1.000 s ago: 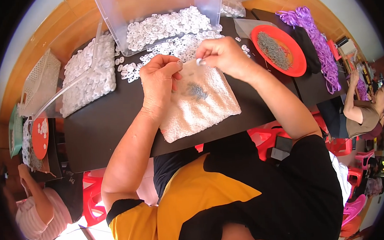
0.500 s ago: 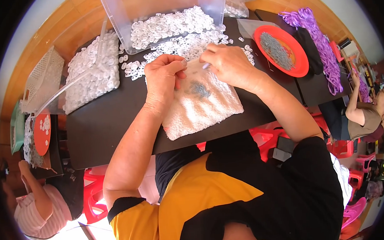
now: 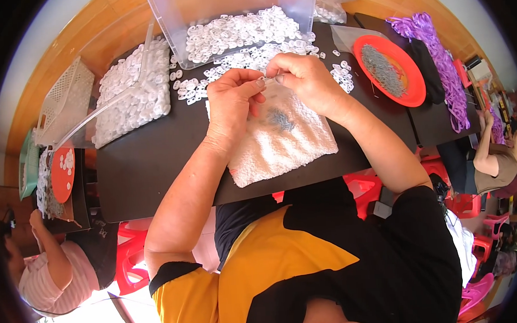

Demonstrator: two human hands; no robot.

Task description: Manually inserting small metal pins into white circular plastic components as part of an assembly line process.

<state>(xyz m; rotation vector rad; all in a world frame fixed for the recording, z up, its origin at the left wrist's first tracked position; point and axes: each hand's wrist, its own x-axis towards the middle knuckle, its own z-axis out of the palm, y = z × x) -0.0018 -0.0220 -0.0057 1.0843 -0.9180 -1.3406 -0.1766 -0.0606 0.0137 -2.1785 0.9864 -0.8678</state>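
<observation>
Right hand (image 3: 286,78) has swung in since half a sec ago: its fingertips were apart from the left hand (image 3: 241,88), now they meet at approx 12 o'clock off the beige cloth (image 3: 287,157). Whole view's slid a touch too, table stuff sits further toward 3.

Live from my end: left's got thumb + index pinched on a small whitish piece (image 3: 264,78), other fingers curled under. Right's fingertips are drawn in close as well, but can't tell if fully closed or what they've got; knuckles block it. Piece sits btwn the two sets of tips, above the cloth's far edge.

Handling, my guess: v. light, stiff, prob. smooth plastic, so slick but not fragile. I'd take it by the edges w/ thumb + index pads, light squeeze.

Count: 1 piece visible at the tips, 1 cloth, 1 grey pile (image 3: 282,120) on it, 1 clear bin (image 3: 240,0) at 11-12, 1 red plate (image 3: 418,88) at 2 w/ grey bits (image 3: 381,69), 1 purple ribbon bundle (image 3: 458,109) further out. Loose white pieces (image 3: 241,32): dozens+, too many & overlapping; same for grey bits, no exact no.
</observation>
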